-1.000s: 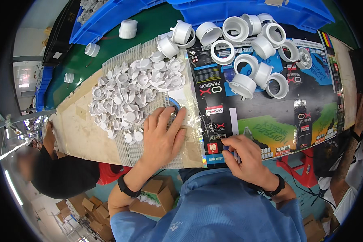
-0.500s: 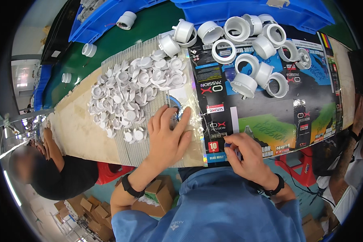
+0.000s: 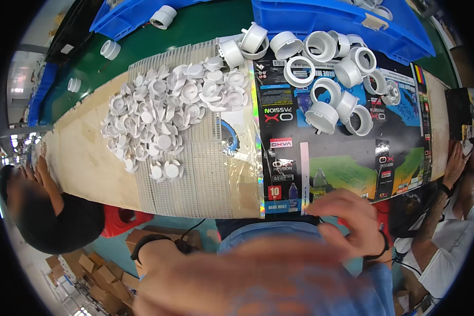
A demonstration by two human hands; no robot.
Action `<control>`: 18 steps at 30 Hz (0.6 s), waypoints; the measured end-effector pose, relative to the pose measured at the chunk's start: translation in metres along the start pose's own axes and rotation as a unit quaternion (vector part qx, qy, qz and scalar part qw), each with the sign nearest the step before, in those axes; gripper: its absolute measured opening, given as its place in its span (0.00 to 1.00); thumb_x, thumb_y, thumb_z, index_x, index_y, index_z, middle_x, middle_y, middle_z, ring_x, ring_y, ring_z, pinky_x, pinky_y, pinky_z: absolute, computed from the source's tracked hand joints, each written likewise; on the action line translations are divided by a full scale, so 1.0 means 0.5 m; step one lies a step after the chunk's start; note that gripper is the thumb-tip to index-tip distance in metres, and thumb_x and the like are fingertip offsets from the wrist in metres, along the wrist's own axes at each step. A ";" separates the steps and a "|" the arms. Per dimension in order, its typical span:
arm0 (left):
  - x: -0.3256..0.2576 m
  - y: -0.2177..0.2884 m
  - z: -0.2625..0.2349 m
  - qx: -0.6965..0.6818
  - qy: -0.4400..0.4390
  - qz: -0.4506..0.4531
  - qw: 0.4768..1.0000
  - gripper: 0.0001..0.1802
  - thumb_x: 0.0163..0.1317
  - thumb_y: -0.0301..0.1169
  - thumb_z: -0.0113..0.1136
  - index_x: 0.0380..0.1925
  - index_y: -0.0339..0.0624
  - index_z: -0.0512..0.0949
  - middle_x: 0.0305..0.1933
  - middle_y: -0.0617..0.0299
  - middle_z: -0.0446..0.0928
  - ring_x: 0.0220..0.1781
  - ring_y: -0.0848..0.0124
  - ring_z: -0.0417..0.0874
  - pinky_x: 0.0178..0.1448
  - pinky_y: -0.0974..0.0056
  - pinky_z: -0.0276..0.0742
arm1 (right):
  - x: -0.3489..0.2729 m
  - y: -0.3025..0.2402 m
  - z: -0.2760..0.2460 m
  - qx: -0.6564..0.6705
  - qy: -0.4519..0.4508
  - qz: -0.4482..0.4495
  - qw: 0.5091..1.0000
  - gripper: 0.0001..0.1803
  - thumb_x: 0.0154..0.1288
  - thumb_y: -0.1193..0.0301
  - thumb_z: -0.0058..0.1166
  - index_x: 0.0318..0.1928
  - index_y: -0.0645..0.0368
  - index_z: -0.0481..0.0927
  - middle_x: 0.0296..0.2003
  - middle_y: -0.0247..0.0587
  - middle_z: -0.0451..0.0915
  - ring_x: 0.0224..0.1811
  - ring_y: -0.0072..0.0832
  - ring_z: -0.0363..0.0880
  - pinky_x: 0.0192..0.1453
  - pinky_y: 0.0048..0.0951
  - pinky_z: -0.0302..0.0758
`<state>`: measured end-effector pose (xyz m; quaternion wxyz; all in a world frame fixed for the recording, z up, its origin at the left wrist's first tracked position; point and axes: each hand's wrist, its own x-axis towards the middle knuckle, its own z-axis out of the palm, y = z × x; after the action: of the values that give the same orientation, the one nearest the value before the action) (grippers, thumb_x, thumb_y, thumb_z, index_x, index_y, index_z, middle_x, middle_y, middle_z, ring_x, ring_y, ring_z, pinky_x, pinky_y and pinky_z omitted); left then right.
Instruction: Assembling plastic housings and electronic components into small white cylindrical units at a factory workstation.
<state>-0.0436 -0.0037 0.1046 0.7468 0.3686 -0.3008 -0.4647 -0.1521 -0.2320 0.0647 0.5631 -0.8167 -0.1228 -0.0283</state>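
Observation:
My right hand is over the table's near edge, by the lower rim of the printed cardboard sheet. Its fingers are curled, the thumb stands apart from them, and I see nothing between them. My left hand is raised close to the camera at the bottom, smeared by motion; its fingers cannot be made out. Beyond the hands, a pile of small white plastic parts with flared blades lies on the mesh mat. Several white plastic ring housings lie on the sheet's far half.
Blue plastic bins line the far side. A green surface carries a few white cylindrical pieces. One person sits at the left, another at the right. Cardboard boxes stand on the floor behind.
My left hand has left the mat and risen toward the camera. My right hand has drawn back and right; the small dark-blue thing at its fingertips no longer shows. The view has shifted slightly.

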 end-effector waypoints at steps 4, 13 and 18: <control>-0.037 0.001 0.038 0.013 0.028 0.083 0.996 0.24 0.56 0.29 0.52 0.52 0.28 0.73 0.55 0.44 0.74 0.61 0.51 0.69 0.56 0.52 0.70 | 0.037 -0.104 -0.022 0.090 0.032 -0.101 0.990 0.16 0.56 0.77 0.55 0.47 0.61 0.73 0.36 0.47 0.81 0.35 0.41 0.82 0.31 0.36 0.77; 0.001 0.030 0.065 0.030 0.032 0.267 0.963 0.22 0.58 0.27 0.52 0.54 0.33 0.73 0.56 0.49 0.74 0.60 0.56 0.70 0.56 0.56 0.70 | -0.021 -0.197 0.007 0.185 0.212 -0.265 0.923 0.18 0.57 0.79 0.53 0.50 0.63 0.72 0.43 0.50 0.78 0.46 0.41 0.77 0.46 0.39 0.76; -0.027 0.052 0.081 0.038 0.045 0.374 0.926 0.21 0.60 0.26 0.53 0.55 0.36 0.72 0.56 0.51 0.74 0.59 0.58 0.71 0.55 0.58 0.70 | -0.014 -0.243 0.001 0.205 0.206 -0.382 0.877 0.20 0.57 0.82 0.53 0.52 0.64 0.73 0.47 0.48 0.77 0.50 0.39 0.75 0.50 0.35 0.76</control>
<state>-0.0686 0.0052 0.1467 0.8647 0.2777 -0.4001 -0.1231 -0.1870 -0.1917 0.1742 0.6761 -0.5479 -0.3097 -0.3831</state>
